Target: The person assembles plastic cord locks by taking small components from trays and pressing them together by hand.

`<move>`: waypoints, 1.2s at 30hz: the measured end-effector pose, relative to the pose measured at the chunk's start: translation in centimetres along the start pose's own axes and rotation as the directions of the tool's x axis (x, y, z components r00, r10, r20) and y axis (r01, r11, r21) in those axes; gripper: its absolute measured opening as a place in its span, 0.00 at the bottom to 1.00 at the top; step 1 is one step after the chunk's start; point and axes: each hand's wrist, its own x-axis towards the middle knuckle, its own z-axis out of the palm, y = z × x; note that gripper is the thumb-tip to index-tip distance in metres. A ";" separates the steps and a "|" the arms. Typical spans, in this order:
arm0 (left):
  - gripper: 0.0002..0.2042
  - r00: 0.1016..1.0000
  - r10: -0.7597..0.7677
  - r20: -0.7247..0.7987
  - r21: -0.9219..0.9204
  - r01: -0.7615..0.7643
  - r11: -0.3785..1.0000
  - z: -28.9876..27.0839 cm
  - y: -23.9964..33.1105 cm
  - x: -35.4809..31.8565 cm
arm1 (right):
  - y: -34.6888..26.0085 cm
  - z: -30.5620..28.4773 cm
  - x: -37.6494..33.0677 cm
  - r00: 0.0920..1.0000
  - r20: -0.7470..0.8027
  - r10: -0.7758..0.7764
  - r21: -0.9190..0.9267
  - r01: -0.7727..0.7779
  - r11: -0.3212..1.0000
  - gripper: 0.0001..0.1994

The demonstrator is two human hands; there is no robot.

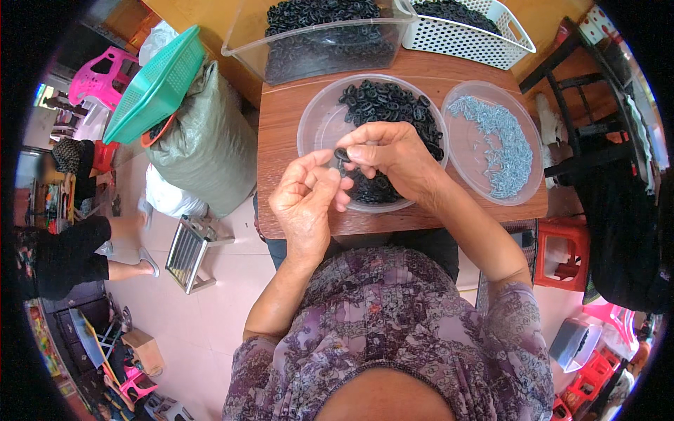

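Observation:
Between my hands, above a round clear tray, is a small black oval part. My right hand pinches this part between thumb and fingertips. Just left of it is my left hand, its thumb and fingers drawn together near the part's underside. Whatever is in the left fingertips is too small to make out. A heap of similar black parts lies in the tray, partly hidden by my hands. To the right, a second round clear tray holds a pile of small silvery screw-like pieces.
At the table's far edge stand a clear bin and a white perforated basket, both with black parts. Left are a stuffed sack under a green basket and a small metal stool. A red stool is right. Another person's legs show far left.

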 end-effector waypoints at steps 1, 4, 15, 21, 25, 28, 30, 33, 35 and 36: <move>0.11 1.000 -0.002 0.000 0.001 0.002 1.000 0.0 0.0 0.0 | -0.1 0.0 -0.1 1.000 0.006 0.010 -0.004 -0.010 1.000 0.08; 0.12 1.000 -0.004 0.014 0.019 0.004 1.000 0.0 0.0 0.1 | -0.2 -0.1 -0.2 1.000 0.002 0.008 -0.035 -0.008 0.999 0.08; 0.11 0.999 0.040 0.001 0.097 -0.039 0.995 0.2 -0.2 0.1 | -0.1 0.9 -0.7 0.988 -0.006 -0.153 -0.168 0.149 0.974 0.07; 0.11 0.997 0.065 -0.051 0.004 -0.065 0.998 0.6 -0.4 0.2 | 0.2 1.6 -0.9 0.966 -0.025 -0.256 -0.221 0.244 0.944 0.04; 0.11 0.996 0.058 -0.074 -0.002 -0.058 0.998 0.8 -0.3 0.1 | -0.1 1.9 -1.3 0.961 -0.022 -0.277 -0.300 0.258 0.918 0.05; 0.11 0.993 0.093 -0.072 -0.010 -0.094 0.996 0.9 -0.7 0.0 | 0.7 1.9 -1.7 0.945 -0.026 -0.327 -0.372 0.294 0.880 0.07; 0.12 0.994 0.079 -0.073 -0.051 -0.083 0.995 0.9 -0.8 0.1 | 1.0 2.0 -1.7 0.926 -0.025 -0.377 -0.383 0.340 0.859 0.08; 0.12 0.996 0.086 -0.039 -0.133 -0.090 0.987 0.7 -1.1 0.2 | 1.0 2.3 -2.2 0.877 -0.005 -0.480 -0.535 0.403 0.742 0.08; 0.12 0.994 0.083 -0.073 -0.118 -0.091 0.989 0.9 -0.8 0.2 | 1.1 2.7 -2.6 0.889 -0.064 -0.454 -0.546 0.349 0.761 0.12; 0.12 0.991 0.078 -0.106 -0.103 -0.089 0.991 1.1 -0.7 0.2 | 1.2 2.6 -2.5 0.889 -0.066 -0.454 -0.546 0.348 0.762 0.12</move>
